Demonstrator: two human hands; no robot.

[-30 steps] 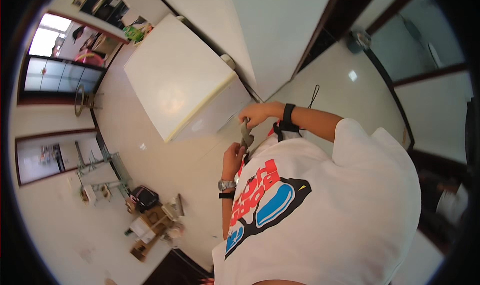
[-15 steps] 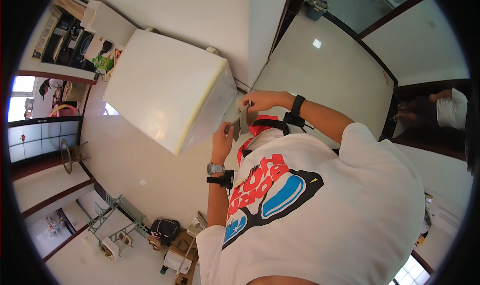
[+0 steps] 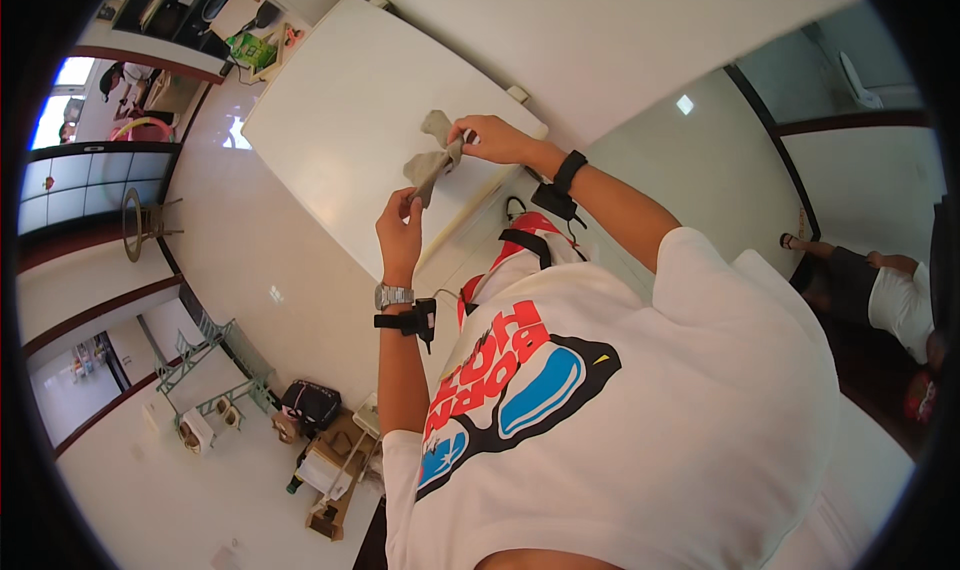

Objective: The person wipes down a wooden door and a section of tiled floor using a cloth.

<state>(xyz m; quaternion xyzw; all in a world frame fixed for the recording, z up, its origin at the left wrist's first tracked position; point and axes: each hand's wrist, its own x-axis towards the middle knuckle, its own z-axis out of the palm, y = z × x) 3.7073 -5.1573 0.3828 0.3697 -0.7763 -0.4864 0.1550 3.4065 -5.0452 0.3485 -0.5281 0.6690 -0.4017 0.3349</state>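
Observation:
A pair of grey socks point(image 3: 428, 168) hangs between my two hands, bunched in the middle, with the loose ends spreading toward the far left. My left hand point(image 3: 399, 232) pinches the nearer end between thumb and fingers. Further right, my right hand point(image 3: 492, 139) grips the socks close to their bunched part. Both hands are above the right part of a white, box-shaped appliance with a flat top point(image 3: 350, 110), which looks like a chest freezer. Whether the socks touch that top I cannot tell.
A green package point(image 3: 250, 52) lies in a tray beyond the appliance's far left corner. A green metal rack point(image 3: 215, 370), a black bag point(image 3: 311, 404) and cardboard boxes point(image 3: 335, 465) stand on the left floor. Another person point(image 3: 890, 295) sits at the far right.
Both hands have moved forward with the socks, from near my body to over the white top. The socks now spread out more. My view has shifted too.

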